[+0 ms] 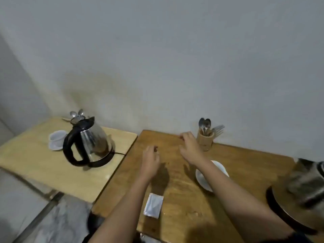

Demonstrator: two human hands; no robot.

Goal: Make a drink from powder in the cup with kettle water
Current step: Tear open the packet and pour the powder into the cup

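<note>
Left hand [150, 159]: fingers loosely curled, empty, over desk [175, 199].
Right hand [190, 147]: fingers spread, empty.
Sachet [153, 205]: flat on desk, near edge.

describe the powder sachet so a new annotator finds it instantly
Start at the darker wooden table, the one to the right of the paler table with the kettle. The sachet lies flat near its front edge, between the person's forearms. It is the only small, pale rectangular packet there; the white dish nearby is round.
</note>
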